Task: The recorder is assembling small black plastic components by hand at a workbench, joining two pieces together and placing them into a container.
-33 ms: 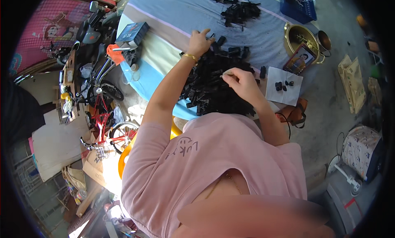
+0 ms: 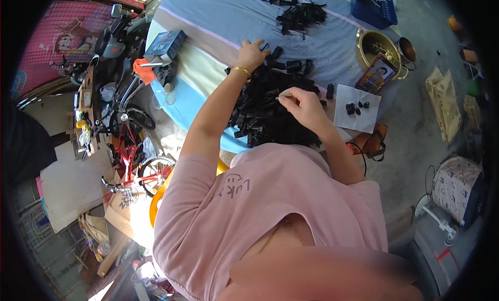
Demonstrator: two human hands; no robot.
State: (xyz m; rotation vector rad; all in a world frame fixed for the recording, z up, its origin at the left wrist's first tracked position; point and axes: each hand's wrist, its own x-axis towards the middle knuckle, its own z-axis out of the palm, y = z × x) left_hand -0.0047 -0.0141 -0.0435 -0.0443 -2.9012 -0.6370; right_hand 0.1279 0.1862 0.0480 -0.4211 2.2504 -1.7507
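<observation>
A large heap of small black plastic parts [image 2: 270, 106] lies at the near edge of the cloth-covered table, right in front of me. At its far left side, my left hand [image 2: 252, 56] reaches out with bent fingers around a thin black part [image 2: 265, 47]; the grip is partly hidden. My right hand [image 2: 304, 106] hovers over the right part of the heap, thumb and fingers pinched together. Something small and pale shows at the pinch, too small to name. Beside this hand, several black pieces [image 2: 354, 109] lie on a white sheet of paper [image 2: 364, 121].
A smaller black pile [image 2: 301, 17] lies farther back on the table [image 2: 208, 20]. To the right are a brass-coloured pot [image 2: 360, 43], a leaning phone [image 2: 375, 74], a metal cup [image 2: 407, 50] and a blue basket [image 2: 373, 15]. A blue box [image 2: 165, 43] stands at the left edge.
The whole view has shifted very slightly. Both hands keep nearly the same places over the heap.
</observation>
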